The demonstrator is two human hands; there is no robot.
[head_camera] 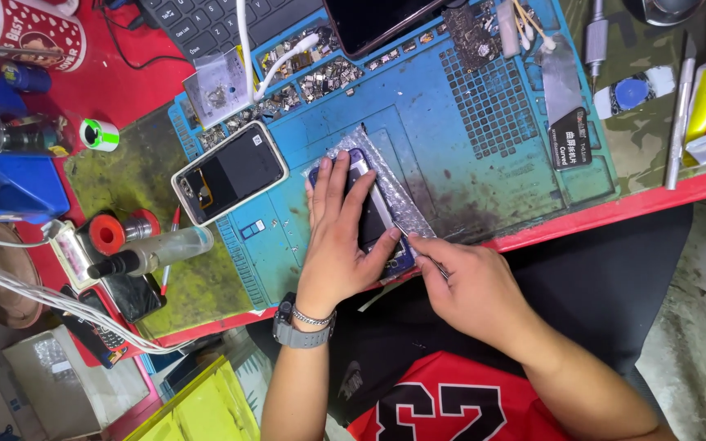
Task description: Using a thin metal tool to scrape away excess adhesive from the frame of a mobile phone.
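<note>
A dark blue phone lies on a strip of bubble wrap on the blue work mat. My left hand lies flat over the phone and presses it down, the thumb along its right edge. My right hand is closed on thin metal tweezers, whose tip touches the phone's lower right edge next to my left thumb. Most of the phone's left half is hidden under my left hand.
A second phone with its back open lies to the left on the mat. Small parts fill trays at the mat's far edge. A glue bottle, red solder spool, keyboard, metal tools and white cables surround the mat.
</note>
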